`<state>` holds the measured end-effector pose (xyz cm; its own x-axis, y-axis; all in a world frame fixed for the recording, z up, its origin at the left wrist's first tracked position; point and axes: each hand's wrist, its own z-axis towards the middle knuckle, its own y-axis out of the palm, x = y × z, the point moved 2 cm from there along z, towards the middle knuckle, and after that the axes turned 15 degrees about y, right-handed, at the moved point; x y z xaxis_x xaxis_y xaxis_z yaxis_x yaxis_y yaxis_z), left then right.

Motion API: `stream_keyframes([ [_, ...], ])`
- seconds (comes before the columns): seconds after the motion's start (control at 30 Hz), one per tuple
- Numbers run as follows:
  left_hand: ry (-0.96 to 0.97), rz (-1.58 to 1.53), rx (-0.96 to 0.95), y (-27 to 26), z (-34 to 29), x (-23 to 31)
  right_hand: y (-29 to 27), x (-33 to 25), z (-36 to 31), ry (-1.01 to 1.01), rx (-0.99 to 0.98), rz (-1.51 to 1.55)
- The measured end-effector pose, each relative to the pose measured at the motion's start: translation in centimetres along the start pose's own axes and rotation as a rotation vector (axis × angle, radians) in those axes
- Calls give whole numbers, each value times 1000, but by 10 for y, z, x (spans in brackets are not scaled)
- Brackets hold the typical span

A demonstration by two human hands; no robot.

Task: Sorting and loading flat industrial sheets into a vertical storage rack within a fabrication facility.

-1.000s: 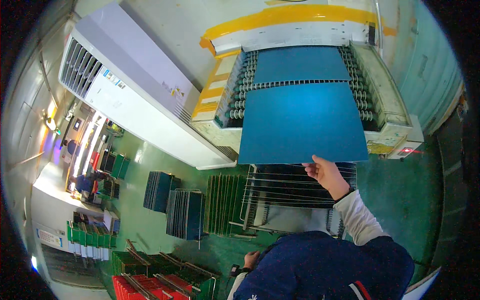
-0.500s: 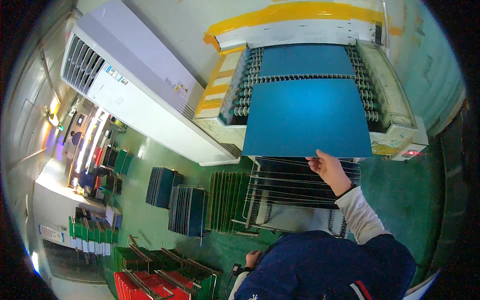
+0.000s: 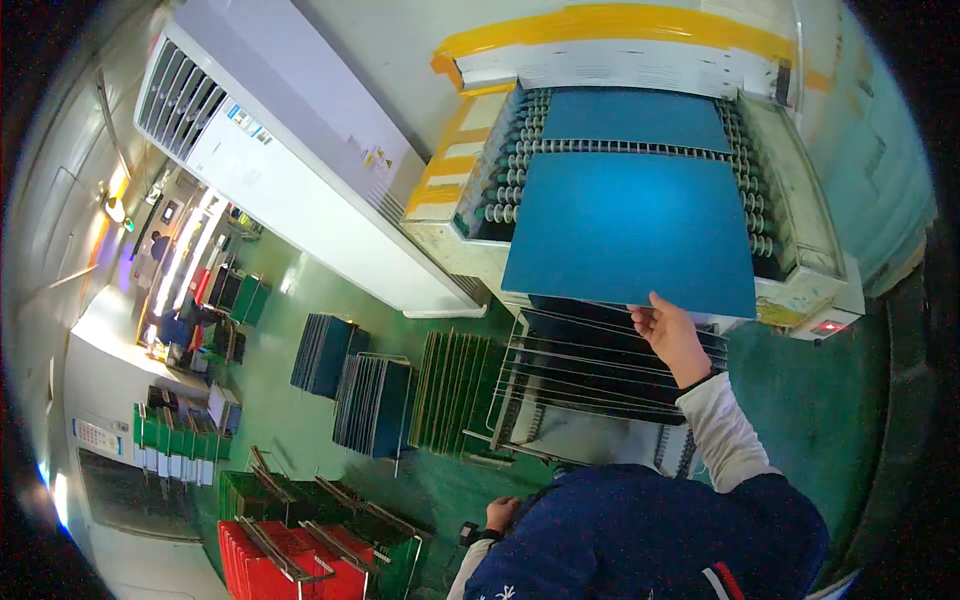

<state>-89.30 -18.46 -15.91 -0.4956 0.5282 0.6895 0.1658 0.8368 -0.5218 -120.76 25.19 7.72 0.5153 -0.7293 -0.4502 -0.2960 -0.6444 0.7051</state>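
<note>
A flat blue panel (image 3: 630, 225) lies on the roller conveyor (image 3: 500, 195), its near edge jutting out past the machine's front. My right hand (image 3: 668, 335) grips that edge, thumb on top and fingers curled underneath. Beyond it, a second blue panel (image 3: 635, 118) rests on the rollers, behind a dark crossbar. Below the overhanging edge stands a wire rack (image 3: 590, 385) with dark panels in its slots. Down beside my body is my left hand (image 3: 503, 513), small in view; how its fingers are held cannot be made out.
A tall white air-conditioning cabinet (image 3: 310, 215) leans across the view left of the conveyor. Racks of blue panels (image 3: 375, 405) and green panels (image 3: 455, 395) stand on the green floor. Red panels (image 3: 265, 560) fill a rack at lower left. Someone in dark clothing (image 3: 175, 328) is far left.
The whole view has shifted slightly, so the conveyor sits further right. The near panel now appears angled, its left corner higher in the picture. My right hand keeps its grip on the edge.
</note>
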Motion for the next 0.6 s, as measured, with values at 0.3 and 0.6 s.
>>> stream_keyframes([
  [0.3,44,94,-4,5,-2,-37,6,-6,17,36,-25,11],
  [0.6,13,20,113,5,-6,-7,-9,-21,26,-46,18,-3],
])
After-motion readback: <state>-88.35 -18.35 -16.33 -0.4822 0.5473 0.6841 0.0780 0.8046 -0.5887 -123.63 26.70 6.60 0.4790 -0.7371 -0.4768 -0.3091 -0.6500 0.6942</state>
